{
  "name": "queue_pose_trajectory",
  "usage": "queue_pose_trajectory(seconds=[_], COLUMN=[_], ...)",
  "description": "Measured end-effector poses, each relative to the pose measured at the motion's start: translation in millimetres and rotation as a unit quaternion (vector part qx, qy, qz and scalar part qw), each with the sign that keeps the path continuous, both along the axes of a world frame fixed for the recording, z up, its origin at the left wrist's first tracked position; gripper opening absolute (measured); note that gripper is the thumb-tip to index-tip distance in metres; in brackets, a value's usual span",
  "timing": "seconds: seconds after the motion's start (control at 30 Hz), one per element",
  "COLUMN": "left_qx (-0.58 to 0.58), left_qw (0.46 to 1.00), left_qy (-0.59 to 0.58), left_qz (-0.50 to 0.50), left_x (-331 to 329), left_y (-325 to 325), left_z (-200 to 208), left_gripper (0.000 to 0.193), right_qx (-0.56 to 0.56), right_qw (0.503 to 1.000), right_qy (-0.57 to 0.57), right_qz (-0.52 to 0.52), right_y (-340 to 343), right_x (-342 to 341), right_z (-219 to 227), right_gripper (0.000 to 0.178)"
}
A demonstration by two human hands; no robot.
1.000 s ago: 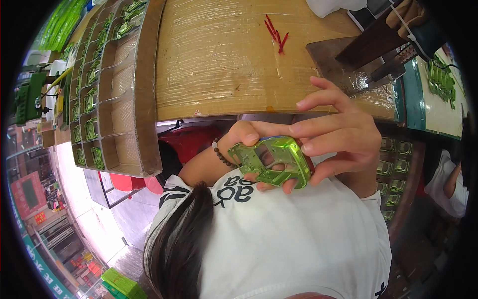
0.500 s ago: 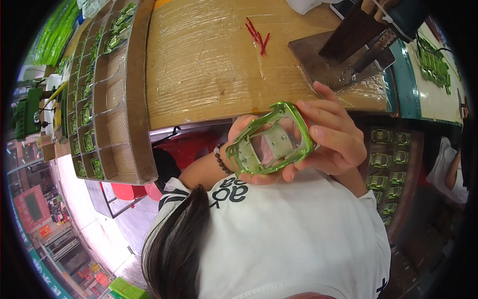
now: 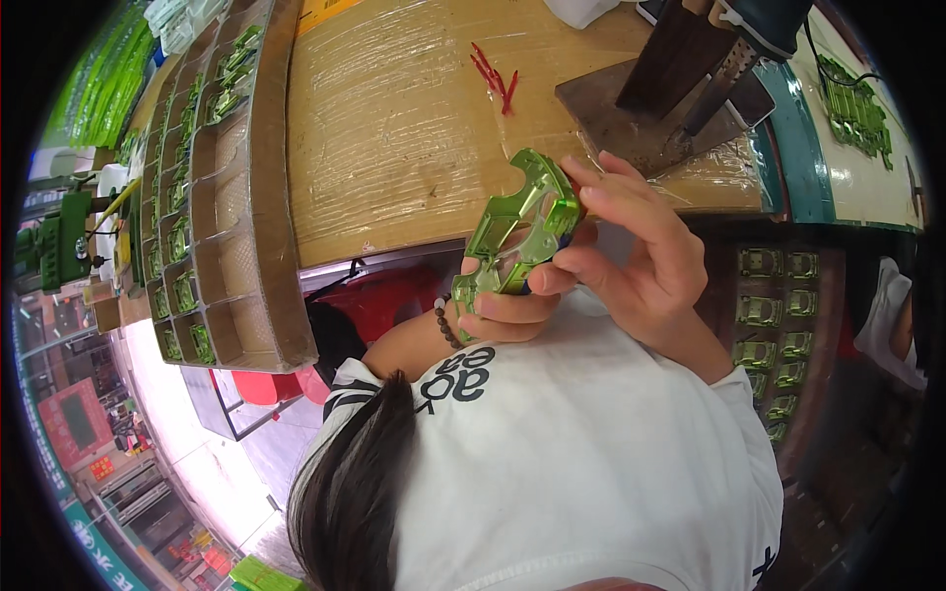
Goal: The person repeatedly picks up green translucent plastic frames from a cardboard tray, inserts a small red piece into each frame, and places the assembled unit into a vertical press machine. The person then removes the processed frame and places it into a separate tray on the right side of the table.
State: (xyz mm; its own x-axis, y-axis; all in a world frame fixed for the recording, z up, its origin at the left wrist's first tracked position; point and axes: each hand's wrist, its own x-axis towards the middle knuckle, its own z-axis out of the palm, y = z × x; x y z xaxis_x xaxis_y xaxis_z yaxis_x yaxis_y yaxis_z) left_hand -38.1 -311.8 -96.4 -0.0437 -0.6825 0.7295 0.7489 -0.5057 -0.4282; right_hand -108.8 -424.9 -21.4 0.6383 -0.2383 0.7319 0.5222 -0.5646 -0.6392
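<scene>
A shiny green plastic toy car body shell (image 3: 498, 229) is held up in front of my chest, tilted on its side with its openings visible. My left hand (image 3: 505, 313) is closed round its lower end, fingers curled over the edge. Bent fingers of my right hand (image 3: 645, 236) grip the upper right end. A bit of red shows by the right fingertips at the shell's edge; its shape is mostly hidden. Beyond my hands, several thin red plastic strips (image 3: 498, 79) lie on the film-covered table (image 3: 379, 148).
At left stands a divided tray (image 3: 281, 217) with green parts in its compartments. A dark metal plate (image 3: 601, 98) at the right carries a dark upright block and a tool with a perforated metal tube (image 3: 724, 84). More green shells sit on a rack (image 3: 823, 345) lower right.
The shell has turned from showing its open inside broadly to a steeper, edge-on tilt, its far end raised. My left fingers have come round its near side; my right hand stays at its right end.
</scene>
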Motion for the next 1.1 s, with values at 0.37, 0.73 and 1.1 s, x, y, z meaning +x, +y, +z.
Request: queue_pose_trajectory(seconds=[0.37, 0.73, 1.1], left_qx=[0.137, 0.406, 0.338], left_qw=[0.984, 0.895, 0.579], left_qy=[-0.11, -0.184, -0.644], left_qz=[0.016, -0.008, 0.368], left_x=[-2.2, -4.0, 14.5], left_y=[10.5, -12.5, 3.4], left_z=[19.5, 72.2, 72.6], left_gripper=[0.05, 0.047, 0.036], right_qx=[0.48, 0.793, 0.82], right_qw=[0.815, 0.569, 0.489], right_qy=[0.006, 0.083, 0.025], right_qz=[0.325, 0.202, 0.296], right_y=[15.9, -4.1, -37.7], right_x=[-14.5, -32.5, -29.4], right_z=[-42.1, -27.4, -24.1], right_gripper=[0.036, 0.039, 0.045])
